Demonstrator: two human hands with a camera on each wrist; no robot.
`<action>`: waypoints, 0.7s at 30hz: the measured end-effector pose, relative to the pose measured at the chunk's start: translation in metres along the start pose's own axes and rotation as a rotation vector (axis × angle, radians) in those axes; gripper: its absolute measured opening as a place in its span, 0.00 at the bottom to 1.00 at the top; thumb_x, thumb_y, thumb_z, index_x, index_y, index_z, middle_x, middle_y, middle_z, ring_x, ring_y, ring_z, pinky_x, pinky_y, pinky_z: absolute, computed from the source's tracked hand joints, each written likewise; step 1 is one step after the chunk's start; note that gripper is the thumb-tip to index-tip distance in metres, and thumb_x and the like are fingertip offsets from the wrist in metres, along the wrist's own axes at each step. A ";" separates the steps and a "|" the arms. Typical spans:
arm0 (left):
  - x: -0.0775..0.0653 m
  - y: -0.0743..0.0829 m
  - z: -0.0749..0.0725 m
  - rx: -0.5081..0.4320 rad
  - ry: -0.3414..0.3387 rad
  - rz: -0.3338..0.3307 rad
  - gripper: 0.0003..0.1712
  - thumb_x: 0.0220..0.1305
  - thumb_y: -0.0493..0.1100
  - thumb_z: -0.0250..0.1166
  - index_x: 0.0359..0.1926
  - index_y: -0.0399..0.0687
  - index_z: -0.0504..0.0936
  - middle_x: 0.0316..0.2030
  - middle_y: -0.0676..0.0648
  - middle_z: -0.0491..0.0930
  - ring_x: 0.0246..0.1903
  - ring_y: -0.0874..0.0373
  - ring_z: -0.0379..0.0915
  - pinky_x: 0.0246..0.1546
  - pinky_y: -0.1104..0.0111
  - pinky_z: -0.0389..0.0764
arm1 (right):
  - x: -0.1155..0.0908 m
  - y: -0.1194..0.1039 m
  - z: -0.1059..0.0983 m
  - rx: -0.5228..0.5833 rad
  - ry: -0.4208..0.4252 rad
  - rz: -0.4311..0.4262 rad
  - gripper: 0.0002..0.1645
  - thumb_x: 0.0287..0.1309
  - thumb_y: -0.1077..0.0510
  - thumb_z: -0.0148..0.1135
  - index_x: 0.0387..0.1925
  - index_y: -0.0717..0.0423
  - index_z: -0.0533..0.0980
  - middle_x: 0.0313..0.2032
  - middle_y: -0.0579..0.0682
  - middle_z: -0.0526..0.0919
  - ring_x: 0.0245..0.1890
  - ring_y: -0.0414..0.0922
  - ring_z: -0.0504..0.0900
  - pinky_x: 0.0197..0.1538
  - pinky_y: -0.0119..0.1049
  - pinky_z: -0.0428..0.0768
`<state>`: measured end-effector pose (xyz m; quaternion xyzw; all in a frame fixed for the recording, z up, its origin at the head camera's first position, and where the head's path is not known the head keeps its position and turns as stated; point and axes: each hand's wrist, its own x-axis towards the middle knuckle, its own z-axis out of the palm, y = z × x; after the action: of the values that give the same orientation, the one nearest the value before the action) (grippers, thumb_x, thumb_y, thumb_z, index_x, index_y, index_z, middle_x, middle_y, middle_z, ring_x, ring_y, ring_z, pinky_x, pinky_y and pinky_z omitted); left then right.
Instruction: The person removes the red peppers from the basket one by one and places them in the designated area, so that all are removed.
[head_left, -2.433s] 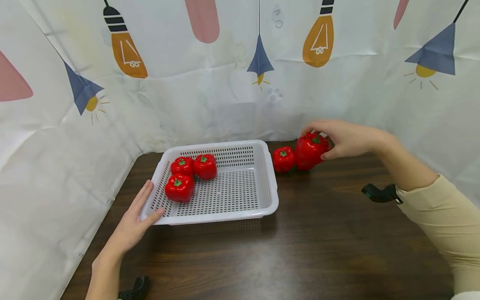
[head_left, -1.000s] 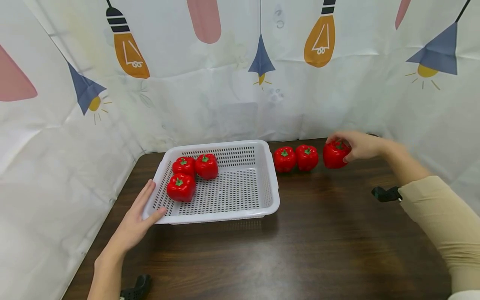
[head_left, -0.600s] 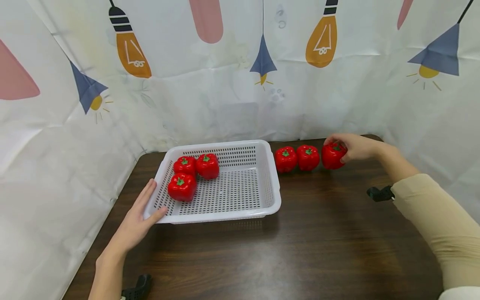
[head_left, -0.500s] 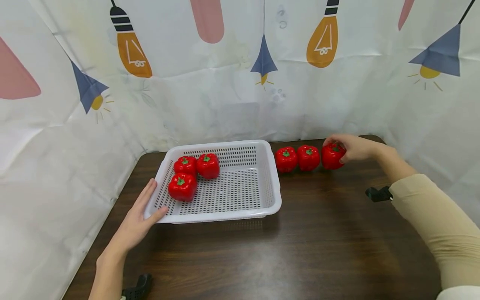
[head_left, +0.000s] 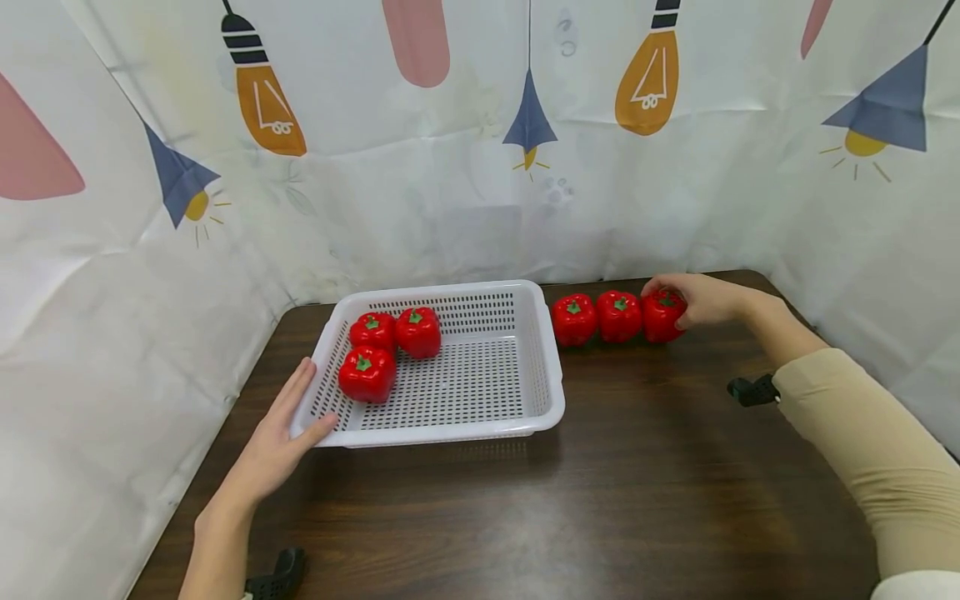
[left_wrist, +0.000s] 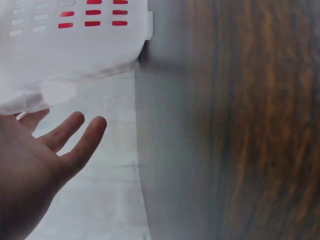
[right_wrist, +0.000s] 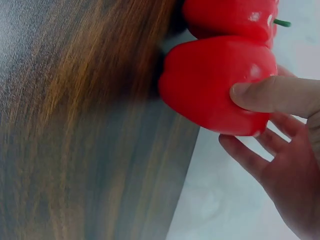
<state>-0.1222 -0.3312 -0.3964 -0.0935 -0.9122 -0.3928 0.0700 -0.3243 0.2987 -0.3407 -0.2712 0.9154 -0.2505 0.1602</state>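
Observation:
My right hand (head_left: 701, 298) holds a red bell pepper (head_left: 660, 318) from above at the right end of a row of three peppers. In the right wrist view, the thumb (right_wrist: 260, 95) presses one side of this pepper (right_wrist: 205, 80), and it touches the neighbouring pepper (right_wrist: 232, 17). The row's other two are a middle pepper (head_left: 619, 321) and a left pepper (head_left: 574, 323) beside the basket. My left hand (head_left: 262, 454) rests at the left front corner of the white perforated basket (head_left: 450, 433), its fingers (left_wrist: 85, 142) extended and spread below the rim.
Three more red peppers (head_left: 367, 375) sit clustered in the basket's left part. The dark wooden table (head_left: 487, 517) stretches toward me. A white printed curtain (head_left: 465, 200) closes off the back and sides, right behind the row of peppers.
My right hand released the middle pepper in the row, took hold of another pepper farther right and slid it left until it met the middle one. The left hand stayed at the basket.

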 end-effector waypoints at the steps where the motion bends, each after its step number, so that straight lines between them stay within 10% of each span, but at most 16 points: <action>1: 0.000 0.000 0.000 0.001 0.001 0.000 0.50 0.69 0.50 0.67 0.83 0.49 0.49 0.82 0.45 0.42 0.76 0.33 0.44 0.66 0.29 0.52 | 0.000 0.000 0.000 0.011 -0.005 0.000 0.41 0.49 0.76 0.64 0.67 0.58 0.69 0.66 0.60 0.70 0.64 0.62 0.68 0.54 0.54 0.77; 21: 0.000 0.001 0.000 0.013 0.002 -0.003 0.50 0.69 0.50 0.67 0.83 0.49 0.49 0.82 0.45 0.42 0.76 0.32 0.44 0.64 0.29 0.52 | 0.000 -0.030 -0.025 -0.004 -0.006 -0.020 0.41 0.61 0.65 0.71 0.72 0.58 0.64 0.72 0.64 0.62 0.71 0.66 0.57 0.62 0.66 0.69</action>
<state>-0.1223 -0.3304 -0.3959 -0.0913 -0.9148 -0.3869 0.0710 -0.3226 0.2857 -0.3041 -0.2813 0.9127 -0.2495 0.1599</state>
